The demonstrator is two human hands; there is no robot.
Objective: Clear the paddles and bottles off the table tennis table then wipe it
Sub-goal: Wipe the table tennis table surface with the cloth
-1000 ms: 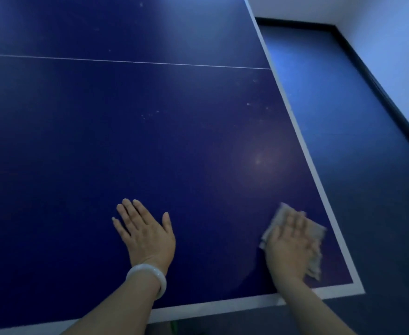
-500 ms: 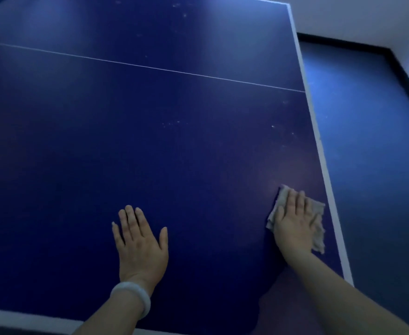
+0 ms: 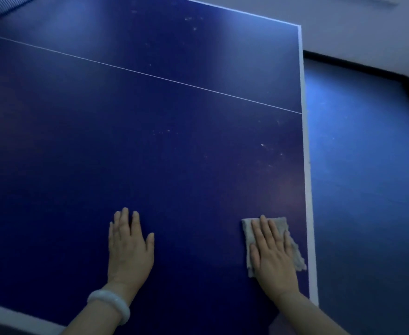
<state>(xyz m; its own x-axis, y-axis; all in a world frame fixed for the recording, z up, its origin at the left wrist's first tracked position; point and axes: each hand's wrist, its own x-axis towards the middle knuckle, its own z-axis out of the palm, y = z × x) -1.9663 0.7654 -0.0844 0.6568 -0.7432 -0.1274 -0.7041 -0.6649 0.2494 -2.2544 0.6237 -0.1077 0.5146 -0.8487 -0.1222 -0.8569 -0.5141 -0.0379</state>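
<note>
- Dark blue tabletop (image 3: 174, 146) with white edge lines fills the view.
- Right hand (image 3: 272, 257) presses flat, fingers straight, on a grey cloth (image 3: 280, 224) near the right edge.
- Left hand (image 3: 129, 250) rests flat, fingers straight, on bare tabletop.

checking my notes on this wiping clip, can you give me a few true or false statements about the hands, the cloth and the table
1. The right hand presses flat on the cloth. True.
2. The left hand holds a paddle. False: it lies flat on the bare table, holding nothing.
3. The cloth lies near the table's right edge. True.
4. Bottles stand on the table. False: none are in view.
5. A pale bracelet is on the right wrist. False: it is on the left wrist.
</note>
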